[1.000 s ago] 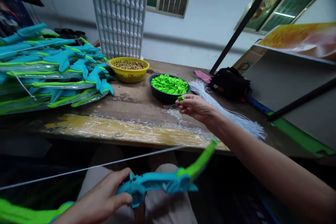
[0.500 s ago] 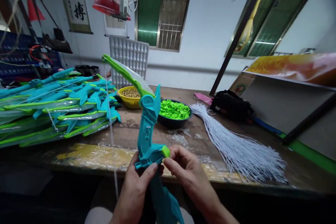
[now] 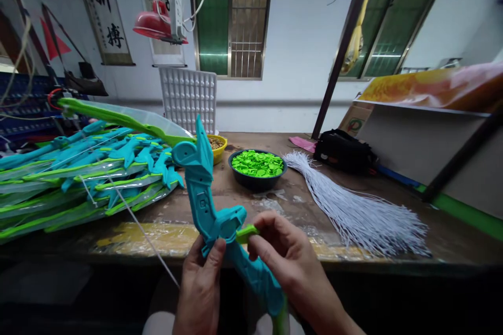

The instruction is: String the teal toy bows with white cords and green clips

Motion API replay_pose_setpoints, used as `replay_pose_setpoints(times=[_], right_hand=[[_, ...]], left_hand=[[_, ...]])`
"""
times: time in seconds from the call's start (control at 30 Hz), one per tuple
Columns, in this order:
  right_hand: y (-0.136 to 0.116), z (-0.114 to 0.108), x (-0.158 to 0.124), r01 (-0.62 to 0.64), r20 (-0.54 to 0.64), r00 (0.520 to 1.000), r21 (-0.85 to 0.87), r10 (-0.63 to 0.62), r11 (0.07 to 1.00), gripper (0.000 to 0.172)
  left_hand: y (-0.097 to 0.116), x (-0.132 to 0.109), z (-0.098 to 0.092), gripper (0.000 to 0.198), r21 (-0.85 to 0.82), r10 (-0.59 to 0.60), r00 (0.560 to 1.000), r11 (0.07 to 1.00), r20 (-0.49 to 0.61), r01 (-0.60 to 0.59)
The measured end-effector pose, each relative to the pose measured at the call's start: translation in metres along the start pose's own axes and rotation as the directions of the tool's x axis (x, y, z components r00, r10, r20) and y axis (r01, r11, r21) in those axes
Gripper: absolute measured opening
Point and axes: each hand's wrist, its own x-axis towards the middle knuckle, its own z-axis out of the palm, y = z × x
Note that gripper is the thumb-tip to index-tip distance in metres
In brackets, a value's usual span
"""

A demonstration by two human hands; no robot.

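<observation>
My left hand (image 3: 201, 285) grips the teal grip of a toy bow (image 3: 204, 199) held upright before the table edge. The bow's green limb (image 3: 126, 120) sweeps up to the left, and a white string (image 3: 137, 230) runs down from it. My right hand (image 3: 285, 261) pinches a small green plastic piece (image 3: 247, 233) against the side of the bow's handle. A dark bowl of the same green pieces (image 3: 257, 163) stands on the wooden table (image 3: 275, 209) behind the bow.
A pile of finished teal-and-green bows (image 3: 74, 178) fills the table's left. A yellow bowl (image 3: 218, 144) and a white grid tray (image 3: 187, 98) stand at the back. A bundle of white strings (image 3: 353, 214) lies at the right, by a black bag (image 3: 343, 151).
The bow has tilted, its green limb swinging lower and to the left. My right hand has pressed the green piece closer against the handle.
</observation>
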Motion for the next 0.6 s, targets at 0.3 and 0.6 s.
replay_pose_setpoints(times=[0.3, 0.6], right_hand=[[0.004, 0.010, -0.007, 0.038, -0.125, 0.991, -0.061, -0.045, 0.997, 0.018], [0.012, 0.016, -0.010, 0.030, -0.257, 0.965, -0.069, -0.047, 0.997, 0.018]], left_hand=[[0.011, -0.016, -0.002, 0.051, 0.195, 0.029, 0.991, 0.979, 0.127, -0.054], [0.001, -0.019, -0.001, 0.050, 0.191, 0.008, 0.991, 0.981, 0.132, -0.033]])
